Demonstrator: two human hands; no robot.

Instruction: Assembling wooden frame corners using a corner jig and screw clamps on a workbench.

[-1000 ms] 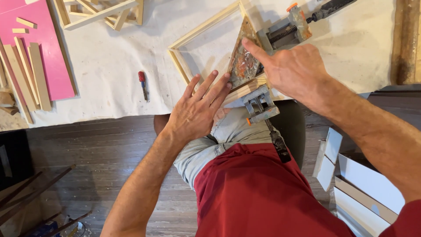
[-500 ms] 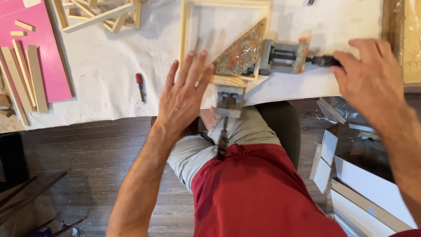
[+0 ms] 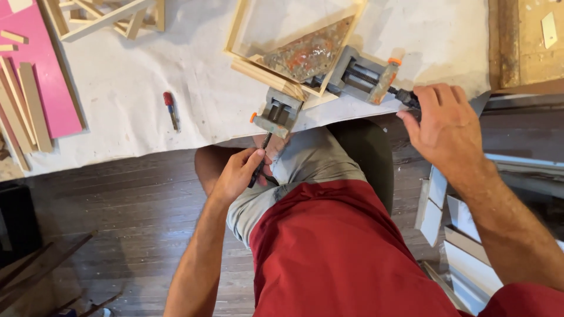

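Note:
A grey corner clamp (image 3: 338, 88) with orange knobs grips one corner of a pale wooden frame (image 3: 276, 70) at the table's front edge. A mottled rusty triangular plate (image 3: 305, 56) lies in that corner. My left hand (image 3: 238, 173) is below the table edge, closed around the dark handle of the clamp's near screw (image 3: 264, 144). My right hand (image 3: 443, 126) is closed on the dark handle of the clamp's other screw (image 3: 405, 97), to the right.
A white cloth (image 3: 135, 88) covers the table. A red-handled screwdriver (image 3: 170, 108) lies on it. Wooden strips (image 3: 26, 105) rest on a pink board (image 3: 41, 76) at left. More frames (image 3: 106, 14) sit at the back. White boards (image 3: 458, 229) lean at right.
My left hand left the frame's top and dropped below the table edge onto the near screw handle. My right hand has closed on the right screw handle. The clamped frame has turned slightly.

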